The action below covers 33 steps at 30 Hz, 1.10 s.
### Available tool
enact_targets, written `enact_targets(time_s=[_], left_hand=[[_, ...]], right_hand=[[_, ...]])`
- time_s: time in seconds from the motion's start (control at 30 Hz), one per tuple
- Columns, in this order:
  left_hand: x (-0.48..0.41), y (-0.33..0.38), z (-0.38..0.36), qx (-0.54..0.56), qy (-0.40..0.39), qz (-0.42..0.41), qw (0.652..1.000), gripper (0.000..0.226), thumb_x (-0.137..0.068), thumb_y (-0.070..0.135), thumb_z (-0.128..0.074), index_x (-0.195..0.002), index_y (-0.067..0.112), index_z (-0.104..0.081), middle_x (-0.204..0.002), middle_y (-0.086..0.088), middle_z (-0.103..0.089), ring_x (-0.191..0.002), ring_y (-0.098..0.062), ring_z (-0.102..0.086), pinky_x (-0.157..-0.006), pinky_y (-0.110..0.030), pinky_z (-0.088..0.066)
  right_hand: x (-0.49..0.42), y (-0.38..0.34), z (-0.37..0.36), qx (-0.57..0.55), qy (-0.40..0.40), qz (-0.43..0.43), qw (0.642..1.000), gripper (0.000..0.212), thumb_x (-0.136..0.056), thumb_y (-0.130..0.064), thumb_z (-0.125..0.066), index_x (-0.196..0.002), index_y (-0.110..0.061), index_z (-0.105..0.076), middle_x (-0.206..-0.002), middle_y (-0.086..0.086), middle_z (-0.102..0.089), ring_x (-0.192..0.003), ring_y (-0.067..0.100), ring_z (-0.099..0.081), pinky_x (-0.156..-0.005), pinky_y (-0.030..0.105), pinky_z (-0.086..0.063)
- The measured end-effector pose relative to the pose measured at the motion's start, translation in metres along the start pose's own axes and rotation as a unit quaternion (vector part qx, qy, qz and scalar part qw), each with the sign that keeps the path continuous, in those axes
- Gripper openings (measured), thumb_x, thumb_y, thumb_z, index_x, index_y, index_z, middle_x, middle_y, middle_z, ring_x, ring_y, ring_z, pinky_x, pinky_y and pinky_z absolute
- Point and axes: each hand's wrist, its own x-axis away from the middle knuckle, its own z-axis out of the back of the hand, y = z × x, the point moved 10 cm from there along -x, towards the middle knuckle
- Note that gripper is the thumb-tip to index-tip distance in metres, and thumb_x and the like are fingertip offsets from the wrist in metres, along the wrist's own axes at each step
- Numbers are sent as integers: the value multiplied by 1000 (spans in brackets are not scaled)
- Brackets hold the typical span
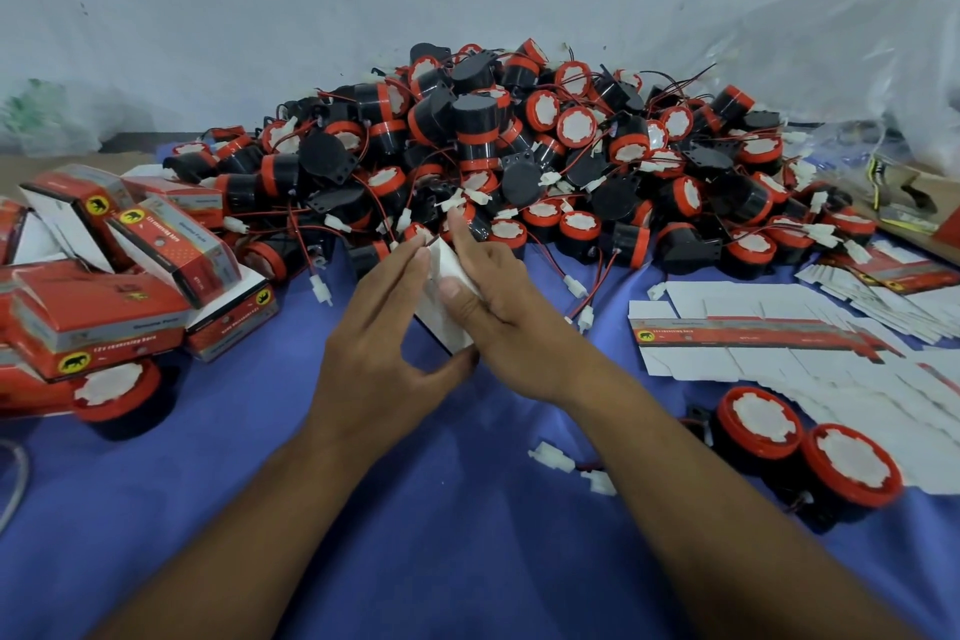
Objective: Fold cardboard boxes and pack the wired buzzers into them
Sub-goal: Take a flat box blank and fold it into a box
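Note:
A small white cardboard box sits between my hands at the centre of the blue cloth, its plain inner side toward me. My left hand holds its left side, thumb under the near corner and fingers along the top edge. My right hand grips its right side with the thumb pressed on the white face. Behind them rises a big heap of black-and-red wired buzzers with white connectors. Two loose buzzers stand at the right, red caps up.
Folded red boxes are piled at the left, with one buzzer in front of them. Flat unfolded box blanks spread across the right. Clear plastic sheeting hangs at the back right. The blue cloth covers the table.

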Motion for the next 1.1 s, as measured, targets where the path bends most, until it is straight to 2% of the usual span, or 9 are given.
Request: enact_targets(time_s=[0.07, 0.17, 0.27, 0.37, 0.57, 0.77, 0.83, 0.93, 1.1], left_hand=[[0, 1, 0, -8, -1, -2, 1000, 70, -81, 30, -77, -130, -15, -53, -139, -18, -49, -132, -26, -47, -113, -23, -37], [0, 3, -1, -6, -1, 1, 1000, 68, -83, 30, -77, -130, -14, -54, -139, -21, -52, -133, -27, -48, -112, -26, -39], [-1, 4, -1, -8, -2, 2, 1000, 66, -83, 28, -74, -130, -13, -54, -139, -21, -53, -132, -29, -51, -111, -29, -41], [-1, 1, 1, -10, 2, 7, 1000, 66, -84, 28, -76, -130, -13, -54, -140, -19, -51, -132, -27, -50, -112, -25, -39], [1, 3, -1, -26, -6, -3, 1000, 74, -76, 27, -87, -129, -13, -54, -137, -22, -55, -130, -30, -52, -110, -27, -42], [-1, 2, -1, -13, -7, -2, 1000, 69, -78, 23, -83, -130, -13, -54, -138, -22, -53, -131, -28, -50, -110, -29, -42], [0, -1, 0, -11, -7, 6, 1000, 71, -78, 24, -84, -131, -12, -54, -139, -20, -53, -131, -27, -50, -111, -26, -40], [1, -2, 0, -11, -8, 11, 1000, 78, -75, 29, -87, -132, -12, -53, -139, -19, -52, -132, -26, -48, -113, -24, -37], [1, -6, -10, 24, -50, 26, 998, 86, -78, 39, -80, -141, -7, -45, -147, -13, -44, -138, -20, -40, -114, -17, -31]], right_hand=[[0, 2, 1, -14, 3, -9, 1000, 58, -108, -34, -37, -158, -35, -8, -110, -16, -37, -117, 14, -36, -109, 23, -30], [2, -2, 6, -25, 21, 1, 999, 58, -108, -28, -41, -158, -29, -14, -121, -6, -44, -123, 18, -41, -112, 36, -35], [3, -8, 11, 12, 44, 25, 999, 57, -107, -21, -45, -158, -18, -20, -130, 6, -50, -121, 16, -46, -107, 35, -38], [2, -10, 8, 7, 38, 28, 999, 58, -106, -21, -47, -157, -17, -21, -131, 5, -48, -126, 19, -43, -110, 35, -36], [0, 3, 8, -107, -13, -24, 994, 51, -107, -26, -43, -155, -29, -28, -137, 0, -45, -128, 4, -43, -107, 14, -35], [3, -9, 20, 29, 90, 39, 995, 49, -103, -18, -54, -150, -12, -41, -129, 12, -58, -122, 20, -54, -104, 37, -43], [1, -6, 16, 22, 69, 32, 997, 50, -104, -22, -52, -152, -14, -39, -133, 8, -56, -124, 16, -52, -105, 33, -42], [-1, 5, 12, -91, 13, -16, 996, 46, -107, -24, -44, -152, -22, -37, -138, -4, -50, -128, 3, -47, -109, 25, -38], [0, -4, 23, -49, 42, 42, 997, 52, -101, -17, -58, -150, -16, -43, -132, 0, -54, -122, 14, -53, -102, 34, -46]])
